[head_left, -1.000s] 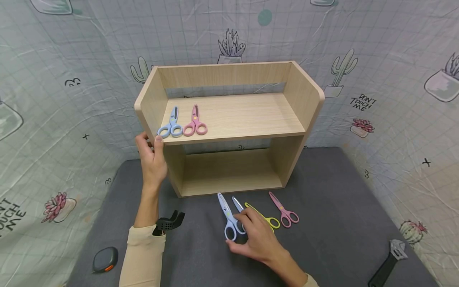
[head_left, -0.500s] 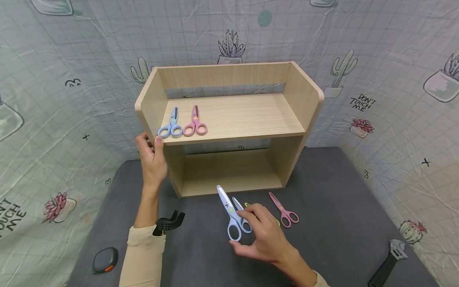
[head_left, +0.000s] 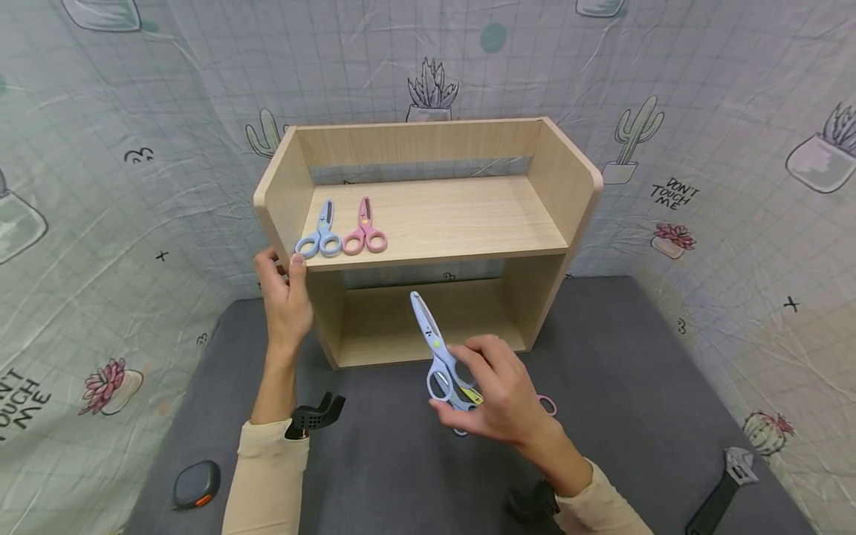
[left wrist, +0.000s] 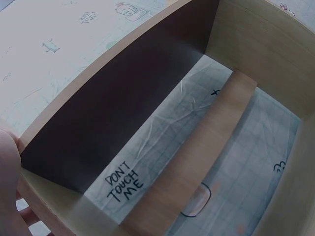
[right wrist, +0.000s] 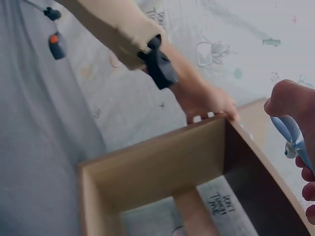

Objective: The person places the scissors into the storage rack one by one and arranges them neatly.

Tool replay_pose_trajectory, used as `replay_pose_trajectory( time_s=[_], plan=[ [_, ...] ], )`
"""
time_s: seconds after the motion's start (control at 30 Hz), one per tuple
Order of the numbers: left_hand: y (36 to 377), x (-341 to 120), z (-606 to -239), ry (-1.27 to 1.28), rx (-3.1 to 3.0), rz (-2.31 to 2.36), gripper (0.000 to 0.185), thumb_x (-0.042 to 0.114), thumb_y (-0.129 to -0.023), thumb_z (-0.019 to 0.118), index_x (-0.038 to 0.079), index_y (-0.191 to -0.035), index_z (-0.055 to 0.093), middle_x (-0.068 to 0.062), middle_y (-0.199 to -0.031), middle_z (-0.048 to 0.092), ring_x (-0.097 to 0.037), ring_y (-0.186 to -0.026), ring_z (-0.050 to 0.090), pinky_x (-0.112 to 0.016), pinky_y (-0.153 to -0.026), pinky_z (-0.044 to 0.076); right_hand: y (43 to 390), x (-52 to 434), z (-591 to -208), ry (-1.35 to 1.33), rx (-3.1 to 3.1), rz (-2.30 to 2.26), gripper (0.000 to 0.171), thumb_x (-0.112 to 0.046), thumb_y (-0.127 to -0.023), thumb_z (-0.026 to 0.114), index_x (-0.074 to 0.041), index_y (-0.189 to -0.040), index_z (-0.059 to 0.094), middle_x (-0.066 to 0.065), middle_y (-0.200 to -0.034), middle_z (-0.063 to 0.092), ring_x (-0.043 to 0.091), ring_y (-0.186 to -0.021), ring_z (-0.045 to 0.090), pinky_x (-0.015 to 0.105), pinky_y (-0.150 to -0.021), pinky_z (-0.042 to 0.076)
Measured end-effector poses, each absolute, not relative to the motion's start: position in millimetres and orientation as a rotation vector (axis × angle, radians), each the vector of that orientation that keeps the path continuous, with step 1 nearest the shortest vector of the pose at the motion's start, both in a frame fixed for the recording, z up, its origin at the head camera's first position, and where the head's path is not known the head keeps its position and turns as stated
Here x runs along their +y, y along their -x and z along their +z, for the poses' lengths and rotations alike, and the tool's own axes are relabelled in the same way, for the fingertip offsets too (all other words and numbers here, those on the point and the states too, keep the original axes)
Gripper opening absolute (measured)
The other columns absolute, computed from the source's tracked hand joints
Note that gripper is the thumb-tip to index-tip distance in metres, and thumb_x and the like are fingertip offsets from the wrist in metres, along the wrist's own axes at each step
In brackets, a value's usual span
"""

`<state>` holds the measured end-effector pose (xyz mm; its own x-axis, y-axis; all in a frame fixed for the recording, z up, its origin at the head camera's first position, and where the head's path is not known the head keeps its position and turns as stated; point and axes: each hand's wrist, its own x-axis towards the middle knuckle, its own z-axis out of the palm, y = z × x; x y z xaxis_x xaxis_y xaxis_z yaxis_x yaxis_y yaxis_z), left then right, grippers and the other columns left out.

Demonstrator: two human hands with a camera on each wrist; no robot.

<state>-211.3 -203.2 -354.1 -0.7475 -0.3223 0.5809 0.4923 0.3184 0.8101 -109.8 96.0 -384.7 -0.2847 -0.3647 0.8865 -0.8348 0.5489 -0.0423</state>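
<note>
My right hand pinches blue scissors by the handles, blades pointing up and away, in front of the lower compartment. In the right wrist view these blue scissors show beside the thumb. My left hand grips the left side of a two-tier wooden shelf, thumb on the front edge, fingers behind the panel. On its upper board lie blue scissors and pink scissors, side by side at the left. Beneath my right hand, yellow scissors and pink scissors are mostly hidden.
A dark tape measure lies at the left front of the grey table. An adjustable wrench is at the right front. Patterned cloth hangs around the back and sides.
My right hand has lifted the blue scissors off the table, moving up and toward the shelf. It now covers more of the pink scissors on the table. My left hand keeps its grip.
</note>
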Motion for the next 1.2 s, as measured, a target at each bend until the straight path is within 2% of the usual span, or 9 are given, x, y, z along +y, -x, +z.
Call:
replay_pose_trajectory(
  time_s=[0.3,0.63,0.97,1.2],
  plan=[
    [201.7,-196.6,-344.1,0.146,-1.903,-1.518,0.043,0.018,-0.103,0.043,-0.012,-0.133,0.036,0.01,-0.113,0.035,-0.005,-0.092,0.04,-0.026,-0.078,0.034,141.8,88.7,-359.3,-0.936,-1.855,0.647,0.058,-0.049,-0.081,0.069,0.004,-0.105,0.069,0.014,-0.093,0.059,0.024,-0.079,0.054,0.035,-0.068,0.047],
    [188.9,-188.6,-330.1,0.145,-1.907,-1.512,0.042,0.014,-0.102,0.043,-0.015,-0.132,0.036,0.003,-0.115,0.037,-0.005,-0.094,0.039,-0.025,-0.079,0.033,176.0,76.6,-334.2,-0.91,-1.891,0.628,0.06,-0.039,-0.068,0.084,0.003,-0.108,0.069,0.015,-0.096,0.059,0.026,-0.082,0.055,0.036,-0.071,0.048],
    [188.4,-188.3,-328.8,0.16,-1.902,-1.491,0.042,0.012,-0.102,0.044,-0.017,-0.131,0.037,0.005,-0.113,0.036,-0.002,-0.092,0.037,-0.025,-0.079,0.032,207.3,67.7,-316.5,-0.869,-1.992,0.611,0.06,-0.039,-0.072,0.084,0.005,-0.109,0.069,0.015,-0.098,0.057,0.025,-0.085,0.053,0.036,-0.074,0.048],
    [188.6,-188.6,-329.0,0.159,-1.899,-1.49,0.041,0.011,-0.101,0.044,-0.017,-0.13,0.037,0.007,-0.111,0.035,-0.012,-0.093,0.039,-0.024,-0.079,0.032,222.8,60.9,-303.5,-0.831,-2.092,0.592,0.06,-0.042,-0.075,0.083,0.006,-0.109,0.07,0.015,-0.096,0.057,0.026,-0.083,0.052,0.036,-0.074,0.046]
  ],
)
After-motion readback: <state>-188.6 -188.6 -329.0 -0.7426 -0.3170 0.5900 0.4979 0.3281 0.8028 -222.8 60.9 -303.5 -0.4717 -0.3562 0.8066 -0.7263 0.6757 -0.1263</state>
